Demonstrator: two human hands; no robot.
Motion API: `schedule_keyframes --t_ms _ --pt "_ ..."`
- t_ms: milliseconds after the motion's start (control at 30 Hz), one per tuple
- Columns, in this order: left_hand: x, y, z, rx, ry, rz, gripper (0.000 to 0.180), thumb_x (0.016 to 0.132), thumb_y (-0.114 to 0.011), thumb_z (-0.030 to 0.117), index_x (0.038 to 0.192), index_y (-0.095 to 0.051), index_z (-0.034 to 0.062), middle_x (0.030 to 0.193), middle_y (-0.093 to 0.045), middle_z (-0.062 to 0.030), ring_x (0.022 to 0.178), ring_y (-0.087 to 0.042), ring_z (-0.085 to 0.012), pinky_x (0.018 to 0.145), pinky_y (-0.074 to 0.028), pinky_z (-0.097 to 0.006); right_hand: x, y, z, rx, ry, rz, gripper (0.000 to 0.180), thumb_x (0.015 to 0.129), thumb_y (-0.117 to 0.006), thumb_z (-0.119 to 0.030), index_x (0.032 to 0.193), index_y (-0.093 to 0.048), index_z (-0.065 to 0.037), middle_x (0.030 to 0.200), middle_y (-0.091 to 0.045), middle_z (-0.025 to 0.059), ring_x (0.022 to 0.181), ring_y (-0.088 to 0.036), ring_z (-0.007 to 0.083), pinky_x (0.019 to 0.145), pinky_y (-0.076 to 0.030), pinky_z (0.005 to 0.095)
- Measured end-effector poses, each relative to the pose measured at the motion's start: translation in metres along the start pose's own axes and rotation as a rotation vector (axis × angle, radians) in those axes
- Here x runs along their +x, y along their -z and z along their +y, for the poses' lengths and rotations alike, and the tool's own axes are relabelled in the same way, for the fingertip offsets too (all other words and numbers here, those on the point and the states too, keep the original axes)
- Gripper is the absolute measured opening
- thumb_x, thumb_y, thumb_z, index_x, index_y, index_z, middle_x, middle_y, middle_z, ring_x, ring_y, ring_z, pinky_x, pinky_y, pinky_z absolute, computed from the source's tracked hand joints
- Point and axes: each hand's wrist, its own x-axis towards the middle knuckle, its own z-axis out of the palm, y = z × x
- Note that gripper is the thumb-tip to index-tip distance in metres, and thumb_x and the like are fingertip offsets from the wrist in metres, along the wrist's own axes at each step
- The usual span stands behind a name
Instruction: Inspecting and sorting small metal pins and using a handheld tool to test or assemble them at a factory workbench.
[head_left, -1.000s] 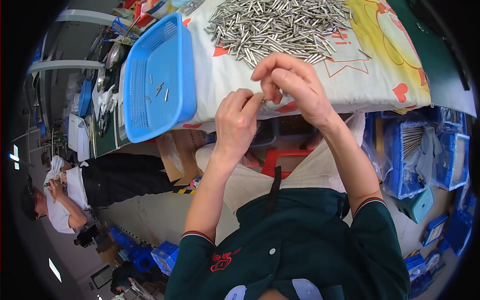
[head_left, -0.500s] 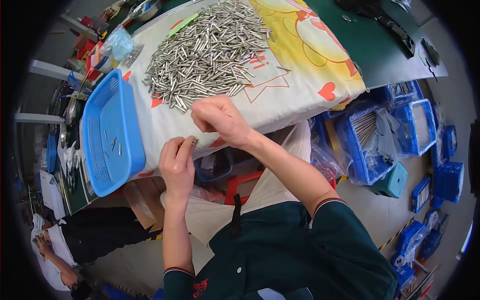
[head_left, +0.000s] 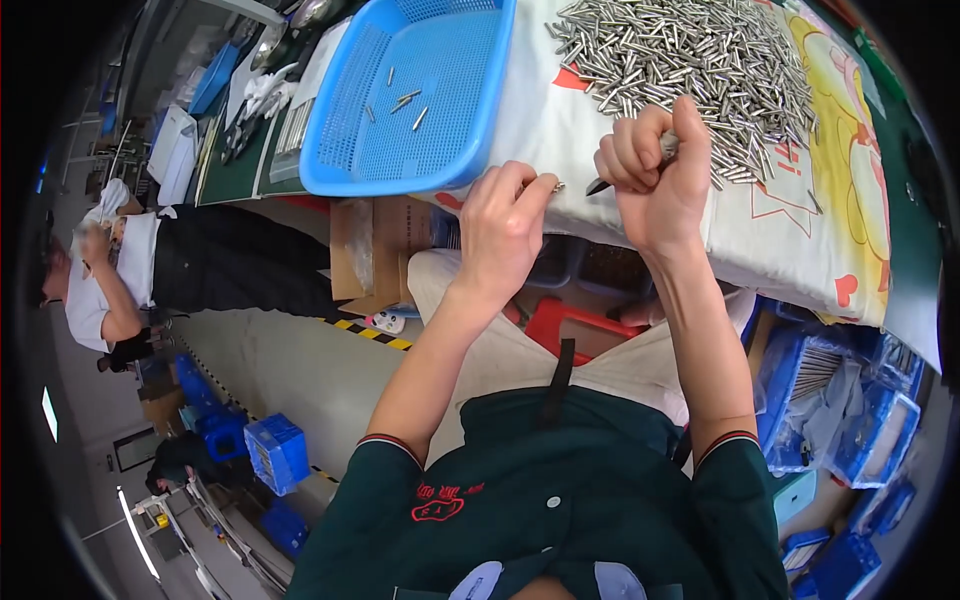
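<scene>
Close to the table's near edge, my left hand (head_left: 505,220) pinches a small metal pin (head_left: 559,187) between thumb and fingertips. Only the end of that pin shows. Just to the right, my right hand (head_left: 662,175) is curled round a slim tool with a dark pointed tip (head_left: 598,186). Most of this tool is hidden in the fist, so its kind is unclear. The tip points left toward the pin, with a small gap between them. Beyond my right hand lies a big heap of silvery metal pins (head_left: 720,75) on a printed cloth (head_left: 550,125).
A blue perforated basket (head_left: 400,185) left of the heap holds several loose pins (head_left: 405,101). Below the table's right side are blue crates (head_left: 800,385) with rods and plastic wrap. A cardboard box (head_left: 385,245) stands under the left side. Another person (head_left: 230,260) is at far left.
The view has swung, so the basket and heap appear farther right. My right fist has turned over, now showing its palm side and the dark tool tip. My left hand keeps its pinch.
</scene>
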Motion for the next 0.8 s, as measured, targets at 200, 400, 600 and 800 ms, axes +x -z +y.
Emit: schedule_keyframes --t_ms 200,400,600,800 --pt "0.003 -0.002 -0.001 -0.086 0.053 -0.034 0.016 0.069 -0.063 -0.003 0.084 -0.062 0.0006 0.076 -0.05 -0.0092 0.068 -0.053 -0.0249 0.059 -0.044 -0.034 0.015 0.007 0.015 0.041 -0.098 0.024 0.051 0.092 -0.034 -0.043 0.052 -0.028 -0.01 0.044 -0.02 -0.0029 0.041 -0.014 0.0087 0.042 -0.015 0.0262" --pt "0.004 -0.001 -0.001 -0.063 0.031 -0.063 0.017 0.07 -0.061 -0.003 0.086 -0.061 0.001 0.076 -0.048 -0.0093 0.068 -0.052 -0.0249 0.059 -0.043 -0.035 0.014 0.014 0.01 0.172 -0.144 -0.119 0.045 0.089 -0.034 -0.033 0.05 -0.028 -0.01 0.043 -0.02 -0.0026 0.041 -0.014 0.0093 0.042 -0.015 0.0267" --pt "0.007 0.002 0.0 -0.039 -0.002 -0.117 0.019 0.07 -0.061 -0.003 0.088 -0.061 0.0004 0.077 -0.049 -0.0089 0.068 -0.052 -0.0245 0.06 -0.044 -0.035 0.011 0.015 0.011 0.126 -0.122 -0.154 0.043 0.087 -0.035 -0.03 0.05 -0.03 -0.01 0.044 -0.021 -0.0026 0.042 -0.015 0.0094 0.043 -0.016 0.0267" --pt "0.008 0.002 -0.001 -0.007 -0.037 -0.132 0.02 0.07 -0.06 -0.003 0.089 -0.061 0.0008 0.077 -0.049 -0.0087 0.068 -0.052 -0.0242 0.06 -0.044 -0.035 0.009 0.017 0.012 0.117 -0.116 -0.141 0.044 0.088 -0.032 -0.033 0.05 -0.03 -0.011 0.044 -0.023 -0.0032 0.042 -0.014 0.0092 0.044 -0.016 0.0268"
